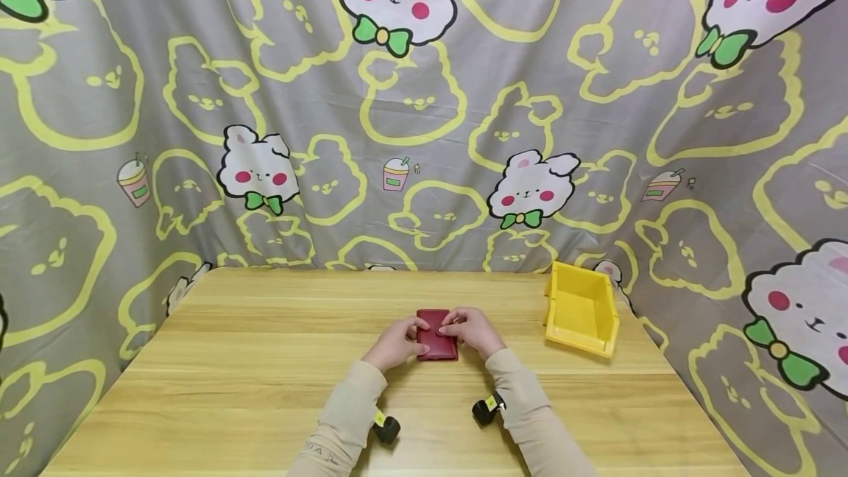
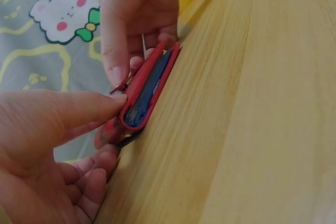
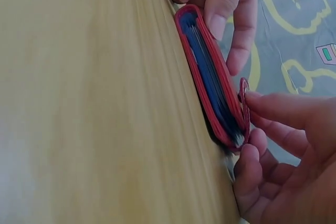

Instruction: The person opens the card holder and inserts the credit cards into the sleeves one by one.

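Note:
A dark red card holder (image 1: 437, 347) lies on the wooden table in front of me, its folded covers closed over a stack of blue and dark inner sleeves. My left hand (image 1: 400, 342) grips its folded spine side, thumb on the top cover and fingers at the edge, as the left wrist view shows. At the opposite side, my right hand (image 1: 474, 330) pinches the small closure strap (image 3: 245, 98) between thumb and fingers. In the right wrist view that strap stands up from the cover, apart from it at the tip.
A yellow plastic bin (image 1: 581, 309) stands at the table's back right. Behind the wooden table (image 1: 265, 359) and along both sides hangs a grey curtain (image 1: 424, 168) with cartoon animals. Each wrist carries a small black camera on a strap.

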`<state>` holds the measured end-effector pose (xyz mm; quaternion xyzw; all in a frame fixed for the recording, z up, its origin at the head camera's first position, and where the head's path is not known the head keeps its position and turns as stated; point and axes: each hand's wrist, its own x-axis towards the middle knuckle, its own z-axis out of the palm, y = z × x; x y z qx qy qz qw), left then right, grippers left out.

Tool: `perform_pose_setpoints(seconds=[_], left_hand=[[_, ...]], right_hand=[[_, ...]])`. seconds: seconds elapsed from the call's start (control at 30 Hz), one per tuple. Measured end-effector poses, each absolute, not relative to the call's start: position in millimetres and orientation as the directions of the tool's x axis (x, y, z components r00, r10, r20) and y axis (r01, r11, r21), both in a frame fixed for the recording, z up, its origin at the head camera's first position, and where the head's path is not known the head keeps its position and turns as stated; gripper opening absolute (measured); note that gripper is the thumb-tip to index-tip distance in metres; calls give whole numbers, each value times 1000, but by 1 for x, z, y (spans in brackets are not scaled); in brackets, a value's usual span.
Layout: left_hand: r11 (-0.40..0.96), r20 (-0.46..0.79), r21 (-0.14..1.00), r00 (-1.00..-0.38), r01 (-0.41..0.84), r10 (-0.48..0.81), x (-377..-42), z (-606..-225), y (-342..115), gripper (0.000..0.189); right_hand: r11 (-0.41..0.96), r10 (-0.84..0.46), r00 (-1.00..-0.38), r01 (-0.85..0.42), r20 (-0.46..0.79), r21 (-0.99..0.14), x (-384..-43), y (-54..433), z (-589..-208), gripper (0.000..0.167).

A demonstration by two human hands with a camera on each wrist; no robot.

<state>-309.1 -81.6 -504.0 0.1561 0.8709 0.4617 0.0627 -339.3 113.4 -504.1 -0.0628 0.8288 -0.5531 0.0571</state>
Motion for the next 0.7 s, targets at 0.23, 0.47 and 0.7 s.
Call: perform_pose_setpoints(seconds=[0.23, 0.47, 0.7], left_hand=[[527, 40, 820, -941, 224, 337, -310, -503, -84, 34], [533, 33, 823, -952, 199, 304, -314, -503, -90, 35], [506, 14, 840, -941, 195, 338, -315, -499, -92, 32]], right_hand=[[406, -157, -986, -11, -58, -914, -344, 105, -498, 13], [448, -203, -969, 38, -143, -893, -357, 95, -489, 13], [469, -200, -956, 99, -215, -877, -358, 107, -489, 10]])
